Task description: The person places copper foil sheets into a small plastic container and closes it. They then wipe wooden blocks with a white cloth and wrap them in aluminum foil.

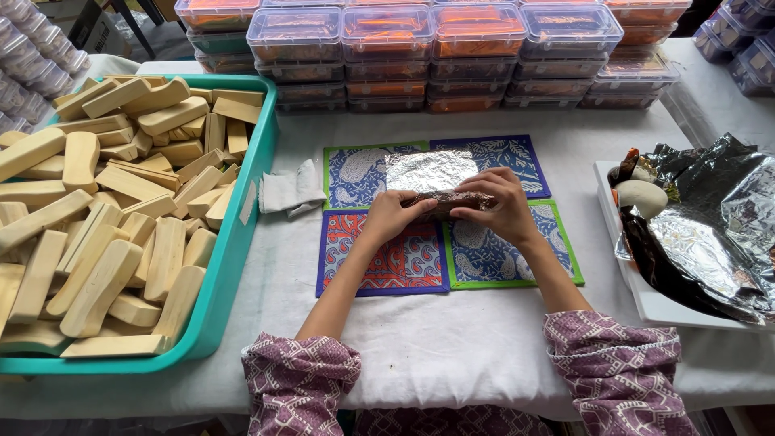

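Observation:
My left hand point(393, 215) and my right hand point(499, 204) both grip a small block half wrapped in a sheet of silver foil point(429, 170), folding the near edge of the foil over it. The dark block point(449, 201) shows between my fingers. The foil lies on four patterned cloth mats point(395, 266), blue, red and green-edged, spread on the white-covered table point(452, 339). Both arms wear purple patterned sleeves.
A teal tray point(234, 242) at the left is heaped with several pale wooden blocks. A folded white cloth point(291, 190) lies beside the mats. Stacked clear lidded boxes point(436, 48) line the back. A white tray point(646, 299) at right holds crumpled foil and dark pieces.

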